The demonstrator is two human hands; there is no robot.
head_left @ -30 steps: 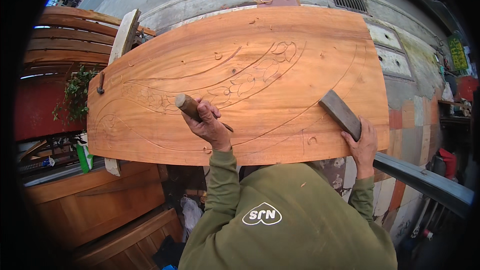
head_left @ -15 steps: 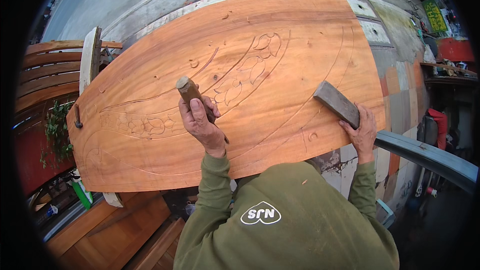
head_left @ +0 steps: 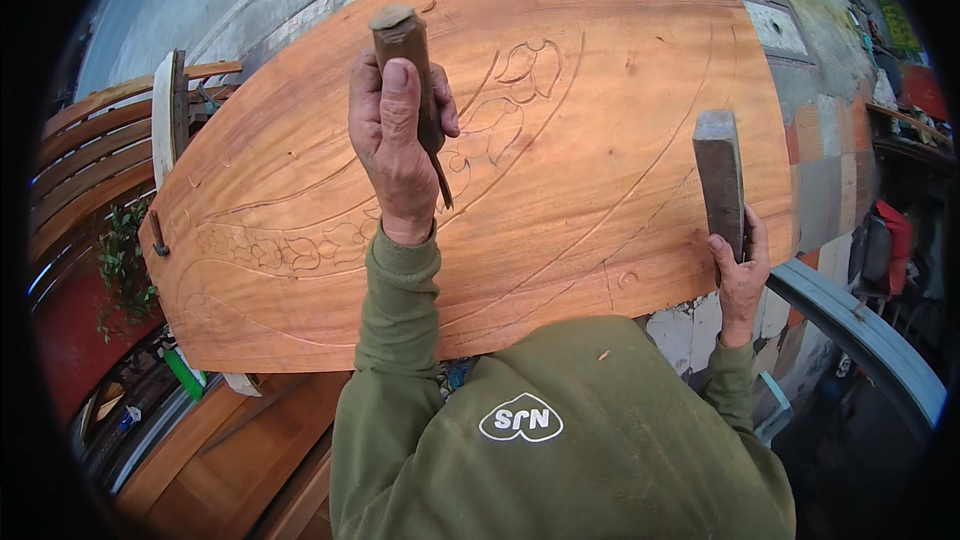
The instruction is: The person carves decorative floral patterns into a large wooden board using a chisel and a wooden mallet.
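A large orange-brown wooden panel (head_left: 520,240) lies in front of me, cut with curved lines and leaf and flower outlines. My left hand (head_left: 395,130) is closed round the thick wooden handle of a chisel (head_left: 400,30), raised over the middle of the panel, its narrow dark blade pointing down. My right hand (head_left: 740,260) grips a greyish rectangular block (head_left: 718,155), held near upright by the panel's right part. A small dark curved-headed tool (head_left: 159,232) rests at the panel's far left end.
Slatted timber (head_left: 95,140) and a leafy plant (head_left: 125,270) stand at the left. Wooden panels (head_left: 230,440) lie below left. A metal beam (head_left: 860,320) runs at the lower right, near patchwork tiles (head_left: 820,170) and clutter with a red item (head_left: 890,240).
My left hand has risen with the chisel. My right hand has moved slightly rightward, and the block has swung from slanting to nearly upright. The view has shifted.
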